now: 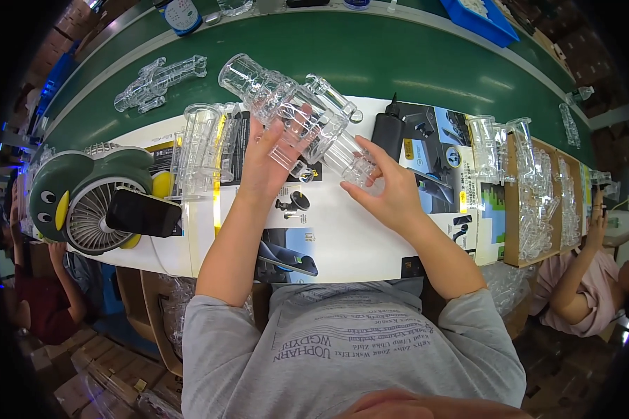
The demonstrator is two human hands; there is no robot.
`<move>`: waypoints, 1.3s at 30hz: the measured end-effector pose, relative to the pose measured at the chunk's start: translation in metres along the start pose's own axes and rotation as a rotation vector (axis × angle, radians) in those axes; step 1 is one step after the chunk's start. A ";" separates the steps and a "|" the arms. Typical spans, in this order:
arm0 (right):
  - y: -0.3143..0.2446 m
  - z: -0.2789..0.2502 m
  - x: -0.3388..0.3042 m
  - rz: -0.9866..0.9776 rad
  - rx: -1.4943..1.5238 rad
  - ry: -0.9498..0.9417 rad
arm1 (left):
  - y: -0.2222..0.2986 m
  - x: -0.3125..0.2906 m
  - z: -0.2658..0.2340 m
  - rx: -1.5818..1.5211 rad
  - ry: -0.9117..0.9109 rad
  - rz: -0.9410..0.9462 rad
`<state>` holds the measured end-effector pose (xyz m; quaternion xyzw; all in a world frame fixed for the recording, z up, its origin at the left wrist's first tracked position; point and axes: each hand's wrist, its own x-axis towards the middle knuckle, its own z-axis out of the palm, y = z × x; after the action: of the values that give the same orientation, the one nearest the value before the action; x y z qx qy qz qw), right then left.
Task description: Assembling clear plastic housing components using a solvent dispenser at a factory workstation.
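Over the middle of the work surface I hold a large see-through tubular piece (pixel 286 98) with several joined cylinders and a small side tube. It lies slanted, its wide open end toward the far left. My left hand (pixel 262 167) grips its middle from below, the fingers partly seen through the clear walls. Thumb and fingers of my right hand (pixel 391 192) are closed round the narrower near-right end. A black bottle with a pointed nozzle (pixel 387 133) stands just beyond my right hand. Whether the piece is glass or plastic, I cannot tell.
At left, a green penguin-shaped fan (pixel 94 209) has a black phone (pixel 145 213) before it. Clear tubes (pixel 199 150) stand beside them. Another clear assembly (pixel 161 82) lies on the green table. A cardboard box (pixel 511 230) of clear parts sits right. Co-workers sit on both sides.
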<state>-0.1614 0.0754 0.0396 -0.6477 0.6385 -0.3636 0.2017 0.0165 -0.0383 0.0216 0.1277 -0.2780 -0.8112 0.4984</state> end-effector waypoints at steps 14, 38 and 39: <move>-0.001 -0.001 -0.004 -0.040 -0.063 0.044 | -0.006 0.004 -0.002 0.006 -0.057 -0.009; -0.019 -0.004 -0.003 0.353 0.567 -0.580 | 0.020 0.007 -0.017 -0.185 0.064 0.082; -0.018 -0.004 -0.004 0.348 0.570 -0.584 | 0.020 0.007 -0.017 -0.201 0.060 0.094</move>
<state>-0.1515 0.0818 0.0547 -0.5245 0.5286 -0.2875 0.6024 0.0363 -0.0571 0.0193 0.0879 -0.1860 -0.8065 0.5543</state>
